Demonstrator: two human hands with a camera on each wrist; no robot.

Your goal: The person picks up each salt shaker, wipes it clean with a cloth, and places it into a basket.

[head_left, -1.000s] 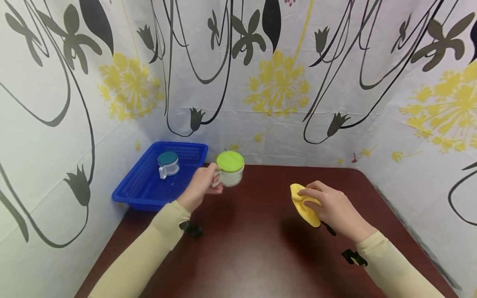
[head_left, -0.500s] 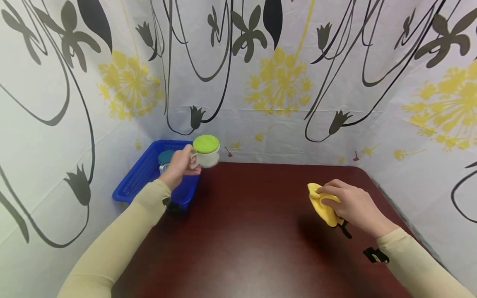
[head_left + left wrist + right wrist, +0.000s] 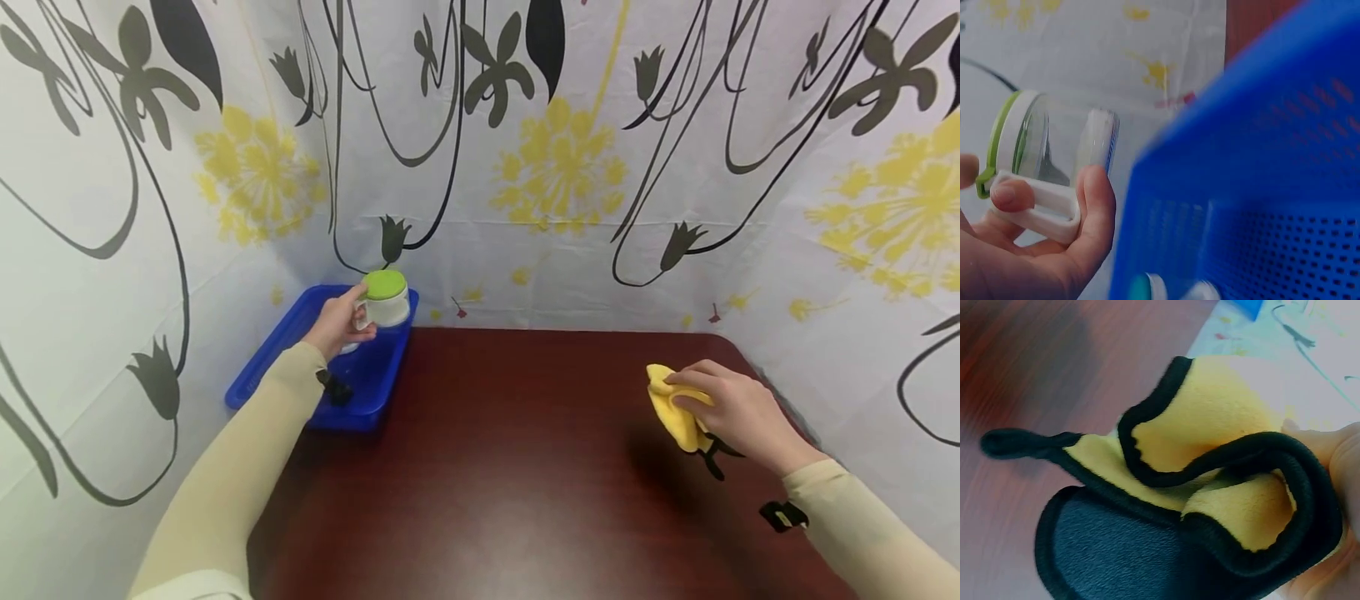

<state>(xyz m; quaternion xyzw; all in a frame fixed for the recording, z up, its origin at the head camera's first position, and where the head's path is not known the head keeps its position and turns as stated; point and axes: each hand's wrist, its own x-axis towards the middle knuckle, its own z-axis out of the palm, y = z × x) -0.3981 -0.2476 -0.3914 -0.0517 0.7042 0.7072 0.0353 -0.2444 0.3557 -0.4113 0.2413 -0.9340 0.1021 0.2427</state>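
Note:
My left hand [image 3: 337,323] holds a clear jar [image 3: 388,308] with a green lid by its white handle [image 3: 1041,209], raised over the far right part of the blue basket [image 3: 367,417]. In the left wrist view the jar lies sideways beside the basket's wall, fingers curled through the handle. A second jar with a teal lid [image 3: 1141,287] sits inside the basket, mostly hidden behind my left hand in the head view. My right hand [image 3: 738,408] grips a bunched yellow cloth [image 3: 675,412] above the table's right side. Black edging and a hanging loop [image 3: 1022,444] show on the cloth.
The dark red-brown table [image 3: 510,467] stretches between the two hands. A patterned white curtain [image 3: 465,192] closes off the back and both sides, with the basket close to its left corner.
My left hand has carried the green-lidded jar left and back, from beside the basket to over it. My right hand has drifted right with the yellow cloth.

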